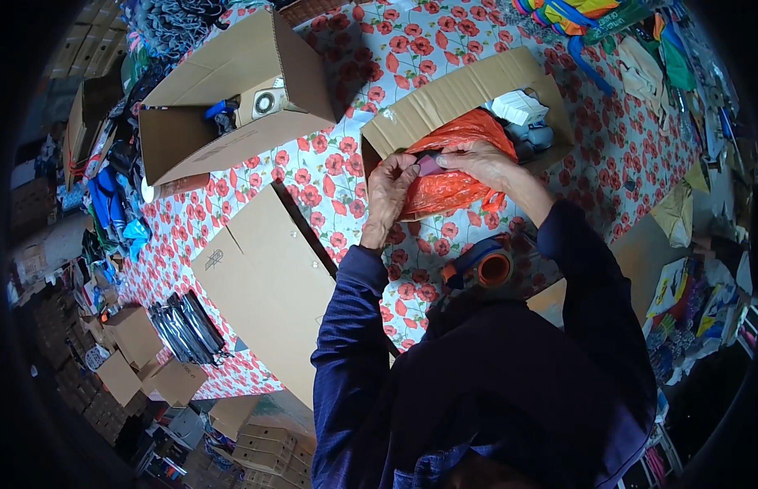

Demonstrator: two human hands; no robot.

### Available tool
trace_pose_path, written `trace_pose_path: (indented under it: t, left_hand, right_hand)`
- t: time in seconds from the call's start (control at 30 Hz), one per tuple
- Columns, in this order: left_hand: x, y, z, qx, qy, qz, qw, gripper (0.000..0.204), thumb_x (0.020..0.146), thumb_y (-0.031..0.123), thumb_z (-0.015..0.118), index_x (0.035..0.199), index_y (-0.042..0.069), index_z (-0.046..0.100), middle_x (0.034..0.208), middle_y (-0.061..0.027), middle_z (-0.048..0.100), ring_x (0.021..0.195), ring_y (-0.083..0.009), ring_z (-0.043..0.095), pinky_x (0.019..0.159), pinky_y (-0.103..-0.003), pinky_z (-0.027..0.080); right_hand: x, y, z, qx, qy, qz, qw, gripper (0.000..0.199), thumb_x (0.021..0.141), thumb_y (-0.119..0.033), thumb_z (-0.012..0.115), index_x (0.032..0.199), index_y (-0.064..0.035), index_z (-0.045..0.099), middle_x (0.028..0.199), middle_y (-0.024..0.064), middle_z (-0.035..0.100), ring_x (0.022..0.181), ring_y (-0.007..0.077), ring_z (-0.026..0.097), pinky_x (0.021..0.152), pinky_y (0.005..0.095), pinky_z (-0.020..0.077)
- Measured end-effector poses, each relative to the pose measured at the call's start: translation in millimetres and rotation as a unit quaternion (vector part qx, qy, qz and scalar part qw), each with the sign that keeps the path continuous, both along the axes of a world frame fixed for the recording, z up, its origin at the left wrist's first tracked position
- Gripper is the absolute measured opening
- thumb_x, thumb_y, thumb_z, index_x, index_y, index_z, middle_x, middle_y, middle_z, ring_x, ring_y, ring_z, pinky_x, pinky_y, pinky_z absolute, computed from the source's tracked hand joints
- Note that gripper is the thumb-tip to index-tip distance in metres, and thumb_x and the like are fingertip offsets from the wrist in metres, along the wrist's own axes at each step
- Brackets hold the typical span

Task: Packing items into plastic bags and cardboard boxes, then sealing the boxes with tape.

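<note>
A small flat purple piece (430,166) is pinched between my two hands; I cannot make out its exact kind. My left hand (389,189) closes its thumb and fingers on the left end, and my right hand (480,162) grips the right end. Beneath both hands a crumpled red plastic bag (450,194) spills over the near side of an open cardboard box (444,88). Some grey items (535,136) and a white piece (518,107) lie inside the box, right of the bag. The bag's contents are mostly hidden.
A tape dispenser (478,266) lies near my body on the poppy-patterned tablecloth (334,175). At the left stand a larger open carton (224,81) with a few items and a flat cardboard sheet (261,277). Black plastic-wrapped bundles (187,328) lie further left.
</note>
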State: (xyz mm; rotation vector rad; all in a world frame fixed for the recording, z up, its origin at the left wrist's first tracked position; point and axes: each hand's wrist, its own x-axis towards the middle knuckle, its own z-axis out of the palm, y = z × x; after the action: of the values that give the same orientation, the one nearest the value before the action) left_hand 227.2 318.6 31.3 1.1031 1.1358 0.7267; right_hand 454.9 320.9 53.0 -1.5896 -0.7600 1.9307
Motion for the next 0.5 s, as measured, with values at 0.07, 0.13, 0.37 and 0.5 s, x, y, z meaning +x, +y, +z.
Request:
trace_pose_path:
  t: [0.07,0.13,0.37,0.5]
  left_hand:
    - [-3.4,-1.2,-6.0,-0.013,0.018,-0.001,1.000,0.018,0.093,0.006,0.067,0.109,-0.002,0.066,0.095,-0.0012,0.067,0.079,-0.0095,0.057,0.075,-0.022,0.047]
    - [-3.7,-2.6,-4.8,-0.005,0.017,0.010,1.000,0.017,0.093,0.006,0.066,0.109,-0.002,0.066,0.095,-0.0015,0.067,0.079,-0.0099,0.057,0.075,-0.022,0.047]
    - [-1.8,-10.0,-11.7,0.079,0.084,0.050,0.992,0.018,0.093,0.004,0.064,0.110,-0.002,0.066,0.096,-0.0043,0.068,0.081,-0.0125,0.059,0.079,-0.023,0.048]
    - [3.0,-23.2,-1.1,0.115,0.141,0.080,0.980,0.020,0.088,0.004,0.064,0.108,0.000,0.066,0.099,-0.0079,0.070,0.082,-0.0220,0.064,0.077,-0.029,0.050]
  right_hand:
    - [5.0,-1.4,-14.1,-0.024,0.063,-0.038,0.997,0.027,0.089,-0.011,0.074,0.111,0.0029,0.068,0.102,0.0069,0.069,0.093,0.0166,0.064,0.095,0.0268,0.0499]
    - [3.7,-1.6,-10.6,-0.024,0.091,-0.053,0.994,0.028,0.089,-0.011,0.074,0.112,0.0030,0.067,0.104,0.0080,0.069,0.094,0.0178,0.064,0.097,0.0291,0.0493]
    - [-1.9,-6.3,16.3,-0.034,0.201,-0.170,0.964,0.028,0.091,-0.009,0.071,0.116,0.0033,0.065,0.118,0.0142,0.065,0.103,0.0244,0.063,0.104,0.0382,0.0472]
    - [1.1,-16.6,40.8,-0.021,0.188,-0.177,0.966,0.032,0.093,-0.009,0.070,0.121,0.0030,0.061,0.119,0.0168,0.063,0.103,0.0292,0.063,0.102,0.0394,0.0486]
